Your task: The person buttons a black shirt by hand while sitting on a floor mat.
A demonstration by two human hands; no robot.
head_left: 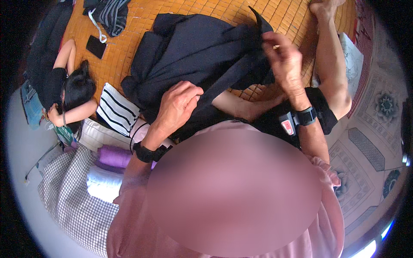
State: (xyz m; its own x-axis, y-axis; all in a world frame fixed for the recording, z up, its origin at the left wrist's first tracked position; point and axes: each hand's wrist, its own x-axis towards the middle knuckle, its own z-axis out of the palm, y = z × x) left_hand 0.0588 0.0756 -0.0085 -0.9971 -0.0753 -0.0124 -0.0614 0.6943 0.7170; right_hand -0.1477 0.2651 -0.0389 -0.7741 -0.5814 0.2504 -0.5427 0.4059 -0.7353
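Observation:
A dark, nearly black garment (189, 47) lies spread and creased over the woven mat and partly across my lap. My left hand (177, 105) is closed, thumb against curled fingers, at the near edge of its cloth. Up at the garment's far right, my right hand (286, 64) pinches the fabric, and a pointed corner of it stands up beyond the fingertips. Between the hands a long fold of cloth runs at a slant. A dark band sits on each of my wrists.
The tan mat (137, 13) meets patterned floor tiles (365, 142) at right. A person (79, 81) lies at left, near a dark flat phone-like object (96, 46). Striped cloth (116, 107), a purple roll (114, 156) and checked fabric (71, 193) are at my left. My bare leg (329, 64) extends right.

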